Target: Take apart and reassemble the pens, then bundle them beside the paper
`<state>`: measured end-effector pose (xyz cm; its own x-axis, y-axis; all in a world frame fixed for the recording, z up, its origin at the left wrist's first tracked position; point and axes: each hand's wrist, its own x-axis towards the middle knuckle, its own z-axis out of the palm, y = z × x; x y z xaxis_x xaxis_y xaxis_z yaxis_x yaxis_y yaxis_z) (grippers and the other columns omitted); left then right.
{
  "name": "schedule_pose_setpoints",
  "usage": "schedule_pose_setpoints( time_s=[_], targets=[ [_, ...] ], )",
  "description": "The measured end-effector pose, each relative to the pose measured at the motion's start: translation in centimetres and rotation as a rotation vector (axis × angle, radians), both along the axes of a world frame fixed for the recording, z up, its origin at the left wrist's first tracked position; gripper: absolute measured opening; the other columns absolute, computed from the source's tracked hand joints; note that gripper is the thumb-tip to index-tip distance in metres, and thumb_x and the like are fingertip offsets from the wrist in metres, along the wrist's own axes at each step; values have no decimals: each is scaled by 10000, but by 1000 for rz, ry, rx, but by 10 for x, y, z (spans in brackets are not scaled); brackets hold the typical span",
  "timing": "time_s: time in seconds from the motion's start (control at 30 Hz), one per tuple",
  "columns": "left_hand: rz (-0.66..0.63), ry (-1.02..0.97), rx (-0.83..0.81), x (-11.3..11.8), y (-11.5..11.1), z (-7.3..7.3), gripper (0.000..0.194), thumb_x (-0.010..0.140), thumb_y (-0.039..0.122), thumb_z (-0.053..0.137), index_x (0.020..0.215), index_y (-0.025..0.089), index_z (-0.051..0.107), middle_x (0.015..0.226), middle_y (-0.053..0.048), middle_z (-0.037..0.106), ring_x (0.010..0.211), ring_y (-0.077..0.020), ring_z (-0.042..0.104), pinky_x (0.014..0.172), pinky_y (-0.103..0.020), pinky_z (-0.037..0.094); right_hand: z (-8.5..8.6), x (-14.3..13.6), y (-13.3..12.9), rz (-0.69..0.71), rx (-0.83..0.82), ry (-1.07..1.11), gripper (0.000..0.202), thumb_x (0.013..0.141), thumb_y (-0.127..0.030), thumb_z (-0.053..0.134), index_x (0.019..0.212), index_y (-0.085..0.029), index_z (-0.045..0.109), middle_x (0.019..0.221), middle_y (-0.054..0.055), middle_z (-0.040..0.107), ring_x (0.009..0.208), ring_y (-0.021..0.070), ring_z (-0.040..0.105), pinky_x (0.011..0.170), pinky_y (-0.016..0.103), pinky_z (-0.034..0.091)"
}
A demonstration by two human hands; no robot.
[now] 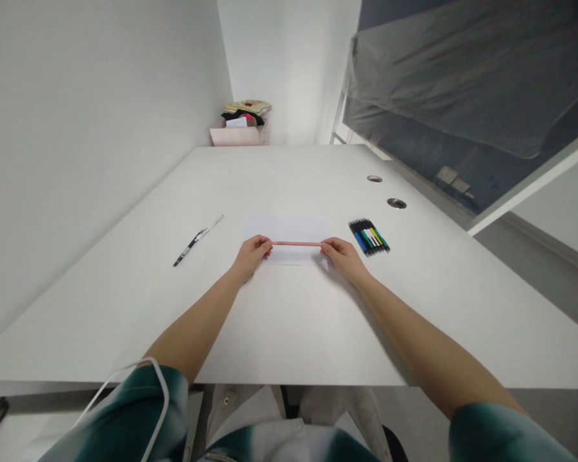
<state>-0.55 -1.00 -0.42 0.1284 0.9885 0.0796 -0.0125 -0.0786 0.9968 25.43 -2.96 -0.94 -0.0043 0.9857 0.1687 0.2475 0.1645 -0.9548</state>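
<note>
Thin, straight pink strip (296,244) runs 9-to-3 o'clock over the flat, matte white paper (291,258); contact with sheet unclear. Left hand (251,254) has its 9 o'clock end, right hand (341,255) the other, both fingertips closed in a pinch. Smooth white tabletop (293,321). Slim pen (190,248) at 9, side-by-side cylindrical markers (368,237) at 3.
</note>
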Motion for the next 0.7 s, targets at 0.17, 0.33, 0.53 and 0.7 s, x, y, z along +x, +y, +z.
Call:
schedule_pose_setpoints(
  time_s=[0.17, 0.33, 0.53, 0.7],
  targets=[
    [8, 35, 5, 1, -1, 2, 211, 737, 355, 656, 768, 151, 619, 690, -9, 605, 643, -115, 538, 654, -266, 440, 0, 1, 0, -2, 0, -38, 352, 754, -526, 617, 791, -178, 653, 709, 40, 658, 689, 171, 568, 673, 308, 442],
    [6, 44, 15, 0, -2, 3, 218, 741, 367, 653, 760, 152, 616, 685, -11, 604, 638, -118, 534, 655, -273, 441, -1, 1, 0, 0, 1, -44, 345, 761, -523, 615, 780, -180, 648, 703, 42, 658, 675, 168, 563, 658, 304, 438],
    [3, 50, 13, 0, -2, 3, 234, 738, 384, 655, 751, 154, 615, 684, -13, 604, 644, -121, 536, 655, -275, 441, 2, -1, -1, 4, 3, -45, 335, 772, -510, 594, 772, -179, 644, 702, 42, 650, 662, 162, 548, 649, 301, 422],
    [4, 42, 16, -1, -1, 1, 237, 741, 383, 651, 747, 151, 608, 676, -9, 596, 636, -116, 530, 647, -271, 433, 4, -1, -1, -2, -5, -59, 342, 767, -513, 591, 758, -176, 646, 702, 47, 652, 675, 166, 554, 661, 306, 424]
  ],
)
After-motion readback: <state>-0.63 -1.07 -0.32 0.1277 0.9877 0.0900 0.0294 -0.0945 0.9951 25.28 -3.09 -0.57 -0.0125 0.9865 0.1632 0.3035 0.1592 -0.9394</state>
